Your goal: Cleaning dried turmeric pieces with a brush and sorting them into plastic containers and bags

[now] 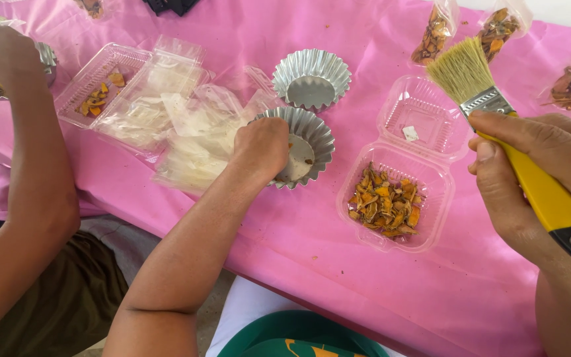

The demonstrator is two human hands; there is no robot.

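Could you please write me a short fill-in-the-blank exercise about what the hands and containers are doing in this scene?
1. The right hand holds a ____ with a yellow handle.
2. The left hand rests on the rim of a fluted metal ____.
3. The open clear box with dried orange pieces sits on a ____ tablecloth.

Missing words: brush; tin; pink

Fluted tin [299, 155]: shiny pleated metal. Brush [497, 119]: pale coarse bristles, bright metal ferrule, glossy yellow handle. Clamshell box [398, 192]: clear glossy plastic. Table cover [338, 284]: matt pink.
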